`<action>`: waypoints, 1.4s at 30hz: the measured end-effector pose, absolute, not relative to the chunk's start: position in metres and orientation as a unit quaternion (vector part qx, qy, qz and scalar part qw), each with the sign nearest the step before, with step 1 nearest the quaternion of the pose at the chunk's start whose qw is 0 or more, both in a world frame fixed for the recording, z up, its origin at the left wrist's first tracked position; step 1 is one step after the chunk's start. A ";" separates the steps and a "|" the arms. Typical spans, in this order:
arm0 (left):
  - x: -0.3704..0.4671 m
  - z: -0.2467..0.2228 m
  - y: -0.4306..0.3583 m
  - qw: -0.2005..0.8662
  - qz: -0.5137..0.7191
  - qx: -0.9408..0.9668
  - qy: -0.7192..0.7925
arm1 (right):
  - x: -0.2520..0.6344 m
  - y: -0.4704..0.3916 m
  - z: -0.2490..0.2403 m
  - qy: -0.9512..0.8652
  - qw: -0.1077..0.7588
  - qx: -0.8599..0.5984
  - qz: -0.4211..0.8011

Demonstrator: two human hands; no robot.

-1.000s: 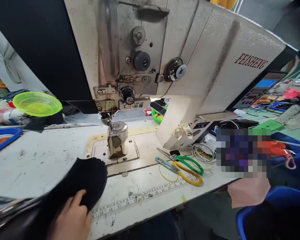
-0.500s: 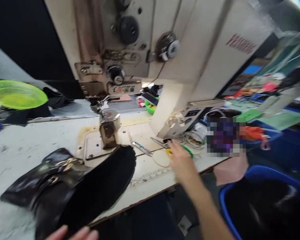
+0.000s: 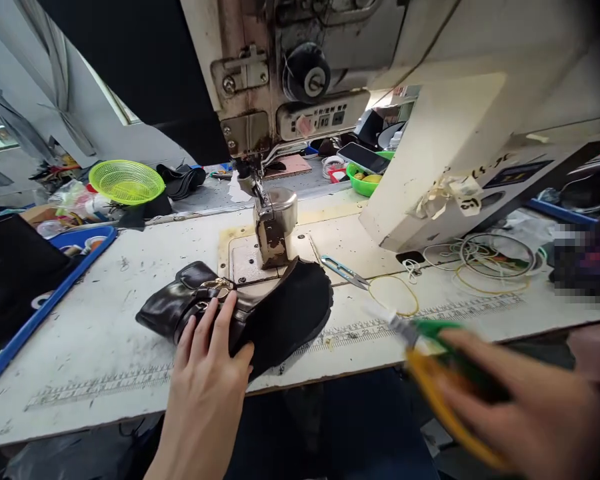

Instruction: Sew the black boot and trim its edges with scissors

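Your left hand (image 3: 207, 373) lies flat, fingers spread, pressing the black leather shoe upper (image 3: 240, 310) onto the counter (image 3: 80, 347), just in front of the sewing machine post (image 3: 275, 223). Thread snips (image 3: 345, 271) and a rubber band (image 3: 394, 295) lie to the right. Your right hand (image 3: 525, 407) is closed around the scissors (image 3: 430, 353), blurred, blades probably pointing at the upper. Risk: the tip nicks the leather or your left fingers if it swings in fast.
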State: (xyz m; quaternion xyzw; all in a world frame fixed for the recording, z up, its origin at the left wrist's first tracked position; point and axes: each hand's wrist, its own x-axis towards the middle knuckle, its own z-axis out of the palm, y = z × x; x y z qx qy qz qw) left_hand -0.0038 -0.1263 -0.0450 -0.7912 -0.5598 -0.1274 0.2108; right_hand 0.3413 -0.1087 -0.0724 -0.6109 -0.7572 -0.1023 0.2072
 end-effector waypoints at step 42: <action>-0.030 0.024 -0.084 -0.010 -0.096 -0.776 -0.623 | 0.204 -0.119 -0.043 -0.840 0.110 -0.530 0.038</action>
